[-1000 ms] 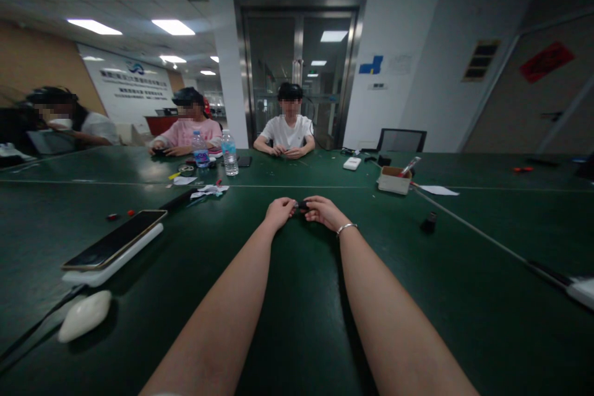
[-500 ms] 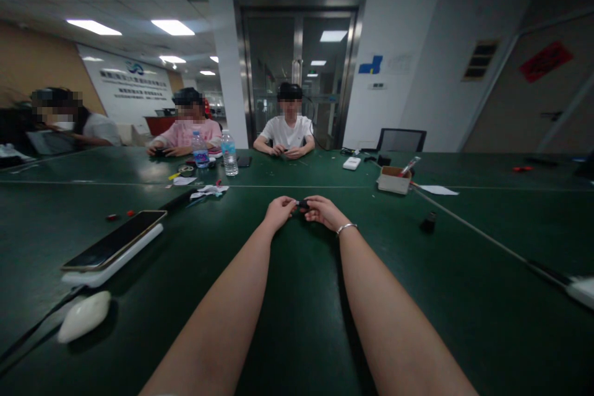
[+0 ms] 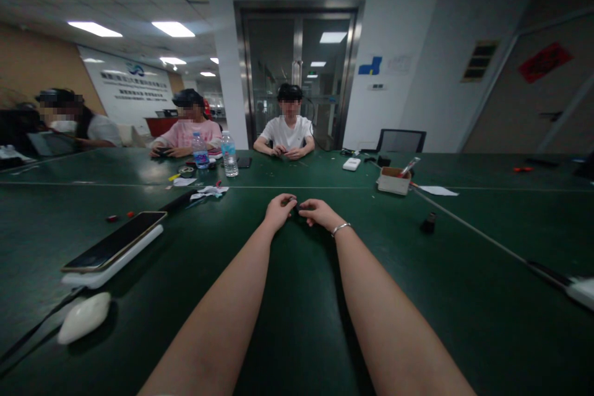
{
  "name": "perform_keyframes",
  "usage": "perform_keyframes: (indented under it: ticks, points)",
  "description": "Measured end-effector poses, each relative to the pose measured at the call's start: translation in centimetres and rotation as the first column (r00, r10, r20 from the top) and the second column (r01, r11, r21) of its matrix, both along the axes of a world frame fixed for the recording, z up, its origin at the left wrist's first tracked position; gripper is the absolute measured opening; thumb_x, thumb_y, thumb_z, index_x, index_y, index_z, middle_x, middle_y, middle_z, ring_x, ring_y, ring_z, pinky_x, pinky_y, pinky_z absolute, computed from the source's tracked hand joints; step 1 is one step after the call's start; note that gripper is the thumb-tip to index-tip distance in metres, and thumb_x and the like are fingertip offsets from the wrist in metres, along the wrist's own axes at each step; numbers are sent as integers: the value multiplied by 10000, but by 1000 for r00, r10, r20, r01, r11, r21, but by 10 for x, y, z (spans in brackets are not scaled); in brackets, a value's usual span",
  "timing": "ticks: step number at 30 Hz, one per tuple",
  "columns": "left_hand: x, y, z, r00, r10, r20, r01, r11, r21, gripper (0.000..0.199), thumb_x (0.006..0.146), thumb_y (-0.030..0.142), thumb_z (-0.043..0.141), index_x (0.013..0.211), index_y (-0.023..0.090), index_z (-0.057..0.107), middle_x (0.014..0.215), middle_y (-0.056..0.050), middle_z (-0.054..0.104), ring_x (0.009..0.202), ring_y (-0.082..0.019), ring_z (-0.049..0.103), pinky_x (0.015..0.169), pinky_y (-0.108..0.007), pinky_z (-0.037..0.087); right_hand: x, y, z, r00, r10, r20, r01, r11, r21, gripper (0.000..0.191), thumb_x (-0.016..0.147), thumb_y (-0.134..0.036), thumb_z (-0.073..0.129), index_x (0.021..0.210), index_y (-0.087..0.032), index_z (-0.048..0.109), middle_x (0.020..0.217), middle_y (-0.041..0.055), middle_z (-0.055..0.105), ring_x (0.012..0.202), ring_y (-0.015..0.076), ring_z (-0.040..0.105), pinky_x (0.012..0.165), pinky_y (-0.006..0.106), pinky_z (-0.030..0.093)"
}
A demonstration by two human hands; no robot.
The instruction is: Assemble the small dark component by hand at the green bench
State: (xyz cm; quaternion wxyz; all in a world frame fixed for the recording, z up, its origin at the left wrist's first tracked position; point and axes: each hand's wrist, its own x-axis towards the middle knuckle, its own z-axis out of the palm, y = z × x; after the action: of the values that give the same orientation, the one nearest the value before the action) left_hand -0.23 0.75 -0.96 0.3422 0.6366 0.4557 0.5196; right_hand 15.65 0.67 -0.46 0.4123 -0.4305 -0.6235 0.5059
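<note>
Head view: one small, narrow black object [image 3: 296,206], material too small to tell, located between your two hands over the smooth dark-green table [image 3: 297,297]; your left hand [image 3: 279,213] pinching it between thumb and fingers; your right hand [image 3: 321,214] curled, fingertips beside it, whether gripping or merely touching cannot be told. Handling, as judged: steady the piece with your left pinch, use light right fingertip pressure, and brace both wrists low.

From the near side of the glossy dark-green table [image 3: 301,297], the head-worn camera looks forward and down over the bare left hand [image 3: 279,211] and bare right hand [image 3: 323,215], nearby, toward the far edge and steel-framed glass door [image 3: 298,43].
</note>
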Motion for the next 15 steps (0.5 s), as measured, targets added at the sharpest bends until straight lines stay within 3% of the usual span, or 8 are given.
perform_keyframes:
  ticks: [4,6,8,10,12,13,15]
  points:
    - [8,-3,3,994,-21,-107,18,999,-28,208,748,260,613,917,142,626,863,-62,639,580,-95,593,566,-223,481,0,-2,15,993,3,116,-1,1000,-15,155,712,-63,650,850,-110,598,559,-14,588,344,51,489,329,153,420]
    - [9,-3,6,998,-29,-58,20,990,-142,205,783,237,576,960,135,587,885,-71,628,565,-98,613,534,-213,480,7,-6,39,990,-51,129,50,999,11,193,727,-91,642,910,-122,592,629,9,614,347,63,497,322,174,416]
    - [4,-3,11,1000,9,15,-5,966,-260,197,816,210,536,992,124,550,905,-87,616,590,-110,635,531,-206,488,23,-12,71,975,-202,87,190,973,130,220,762,-134,617,978,-140,578,737,33,632,350,53,487,328,181,408]
    - [-10,-6,17,995,100,6,-93,946,-309,181,833,198,518,992,117,545,911,-93,609,616,-112,640,553,-207,499,50,-22,105,951,-300,74,273,928,253,235,784,-172,598,1018,-157,574,826,48,629,363,42,476,343,184,397]
    - [-33,-12,24,967,232,-103,-251,934,-253,182,829,216,535,979,118,568,907,-84,610,659,-113,631,591,-219,505,85,-33,132,917,-382,111,331,887,322,262,797,-209,589,1056,-172,573,842,54,618,404,53,488,384,194,404]
    - [-45,-16,26,930,333,-158,-358,916,-179,217,820,252,556,987,115,575,919,-81,609,707,-121,622,627,-239,510,103,-38,142,885,-442,145,376,863,337,263,807,-230,578,1065,-176,577,822,59,611,422,65,490,400,206,408]
    - [-67,-26,30,894,412,-178,-437,889,-138,311,842,309,522,1092,124,536,1039,-85,578,863,-161,588,728,-337,509,133,-48,152,802,-563,200,484,808,336,246,819,-237,552,1054,-178,587,763,62,597,438,86,474,425,233,411]
